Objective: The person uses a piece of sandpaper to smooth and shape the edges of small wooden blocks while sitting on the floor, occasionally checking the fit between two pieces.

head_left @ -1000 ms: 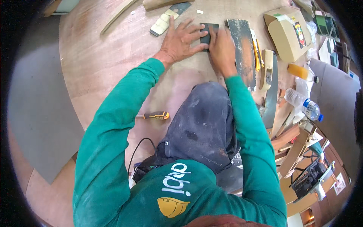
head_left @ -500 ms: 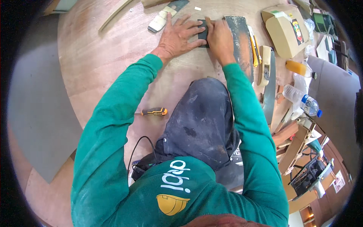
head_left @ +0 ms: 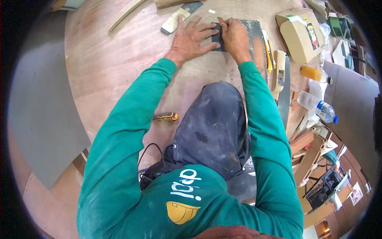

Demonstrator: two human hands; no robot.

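Fingers spread, my left hand point(head_left: 193, 38) lies flat on the work surface, its fingertips on the left edge of a small dark, flat rectangular piece point(head_left: 217, 38). My right hand point(head_left: 236, 38) is closed round a thin brown strip point(head_left: 220, 19), whose end sticks out past the fingers at the far side. That hand rests over the right part of the dark piece, and the strip's lower end is hidden under it. Just right of my right hand is a worn dark board point(head_left: 256, 38) with a reddish-brown patch. A pale-and-dark flat tool point(head_left: 175, 22) lies beyond my left hand.
A yellow utility knife point(head_left: 270, 59), a wooden hand plane point(head_left: 279, 73), a cardboard box point(head_left: 298, 34), an orange drink bottle point(head_left: 314, 73) and a clear water bottle point(head_left: 318, 106) lie on the right. An orange-and-black handled tool point(head_left: 165, 116) lies by my left sleeve. A curved wood strip point(head_left: 125, 14) is at far left.
My right hand has shifted slightly away from me along the dark piece, with the brown strip in it. My left hand stays spread on the piece's edge. The whole view has turned a little.
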